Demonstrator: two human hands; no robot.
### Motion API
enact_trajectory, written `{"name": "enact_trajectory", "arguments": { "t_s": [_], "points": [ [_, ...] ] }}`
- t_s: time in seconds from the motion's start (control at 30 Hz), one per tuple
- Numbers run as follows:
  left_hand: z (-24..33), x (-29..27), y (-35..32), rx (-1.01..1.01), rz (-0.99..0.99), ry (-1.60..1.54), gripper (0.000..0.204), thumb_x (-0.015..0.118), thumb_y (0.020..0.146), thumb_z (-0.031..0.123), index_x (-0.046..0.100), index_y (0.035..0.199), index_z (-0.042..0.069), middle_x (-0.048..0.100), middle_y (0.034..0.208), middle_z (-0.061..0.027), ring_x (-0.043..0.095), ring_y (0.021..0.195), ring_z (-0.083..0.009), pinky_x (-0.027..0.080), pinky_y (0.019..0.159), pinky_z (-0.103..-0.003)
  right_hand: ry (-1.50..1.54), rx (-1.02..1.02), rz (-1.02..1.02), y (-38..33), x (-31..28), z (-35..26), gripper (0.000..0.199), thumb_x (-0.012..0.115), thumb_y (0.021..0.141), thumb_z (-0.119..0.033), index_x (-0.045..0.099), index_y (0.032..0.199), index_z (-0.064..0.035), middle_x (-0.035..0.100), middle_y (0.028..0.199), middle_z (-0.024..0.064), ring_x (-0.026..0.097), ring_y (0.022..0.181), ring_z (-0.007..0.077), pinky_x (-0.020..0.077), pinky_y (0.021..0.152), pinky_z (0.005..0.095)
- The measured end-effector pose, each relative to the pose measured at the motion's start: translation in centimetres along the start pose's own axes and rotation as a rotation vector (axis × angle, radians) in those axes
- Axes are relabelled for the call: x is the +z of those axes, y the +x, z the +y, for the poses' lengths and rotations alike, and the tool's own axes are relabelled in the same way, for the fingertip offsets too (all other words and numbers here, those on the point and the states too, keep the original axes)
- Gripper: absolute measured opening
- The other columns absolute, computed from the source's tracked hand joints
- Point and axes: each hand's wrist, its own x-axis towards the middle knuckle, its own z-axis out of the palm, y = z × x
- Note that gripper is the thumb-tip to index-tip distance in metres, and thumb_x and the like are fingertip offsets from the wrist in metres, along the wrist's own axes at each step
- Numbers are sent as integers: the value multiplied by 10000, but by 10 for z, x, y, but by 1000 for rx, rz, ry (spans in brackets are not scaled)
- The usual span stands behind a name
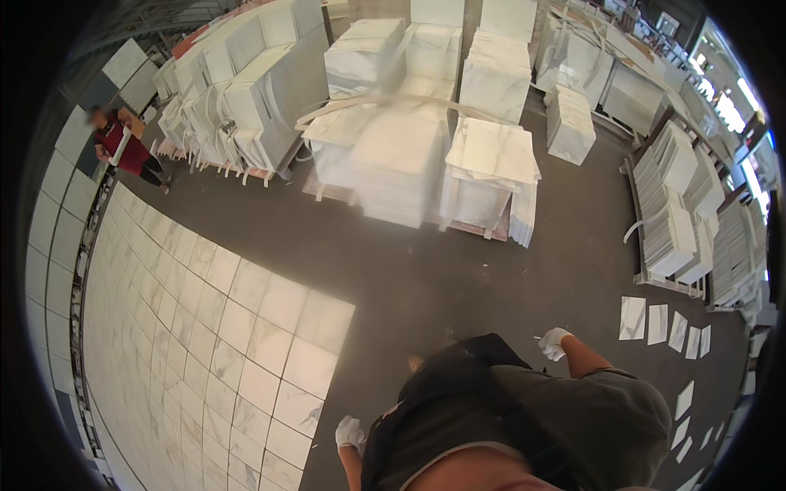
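My left hand (350,434), in a white glove, hangs low beside the near edge of the laid-out marble tiles (283,354). Its fingers look loosely curled, and no object shows in them. On the other side of my body, my right hand (553,344), also gloved in white, is closed around a thin white stick (538,337) whose tip pokes out to the left. What kind of stick it is cannot be made out. Neither hand touches the tiles or the stacks.
Ahead stand stacks of white marble tiles (491,154) on pallets. More tiles fill a rack (671,237) at right, with loose tile pieces (632,317) on the dark floor (458,286). A person in a red top (123,141) stands at far left.
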Motion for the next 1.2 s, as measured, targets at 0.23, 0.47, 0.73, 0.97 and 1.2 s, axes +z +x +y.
{"name": "enact_trajectory", "arguments": {
  "t_s": [0.23, 0.47, 0.73, 0.97, 1.2],
  "points": [
    [74, 23, 110, -20, -238, 369, 68, 667, 801, 83, 613, 805, 124, 575, 757, -63, 600, 676, -256, 495, 587, -403, 2063, 1080, 849, -28, -92, -31, 176, 644, 868, -26, 653, 1044, -20, 629, 851, 74, 624, 730, 182, 513, 601, 328],
    [77, 87, 150, 307, -389, 518, 157, 635, 867, 185, 546, 760, 111, 450, 642, -1, 467, 503, -122, 354, 439, -294, 2316, 1383, 936, -63, -86, -41, 124, 621, 883, -94, 716, 948, -47, 671, 733, 65, 639, 597, 190, 500, 508, 302],
    [132, 194, 158, 808, -339, 900, 238, 635, 885, 263, 708, 1031, 92, 596, 782, -87, 593, 669, -215, 491, 602, -342, 2162, 1204, 992, -64, 107, -33, 117, 525, 928, -183, 638, 915, -157, 608, 729, 28, 578, 608, 208, 417, 468, 406],
    [200, 285, 181, 930, -360, 1310, 418, 759, 758, 152, 648, 1161, 160, 622, 1304, -239, 622, 1152, -397, 539, 907, -436, 2435, 1621, 1166, -217, 64, 112, 235, 662, 836, -32, 731, 1051, -99, 584, 676, -2, 491, 492, 108, 361, 424, 313],
    [250, 293, 230, 1057, -432, 1223, 270, 667, 820, 220, 659, 1080, 147, 636, 1112, -146, 629, 995, -324, 521, 813, -404, 2175, 1521, 1238, -266, 6, 229, 318, 663, 862, -121, 704, 1173, -73, 696, 895, 60, 606, 662, 149, 491, 564, 313]
  ]
}}
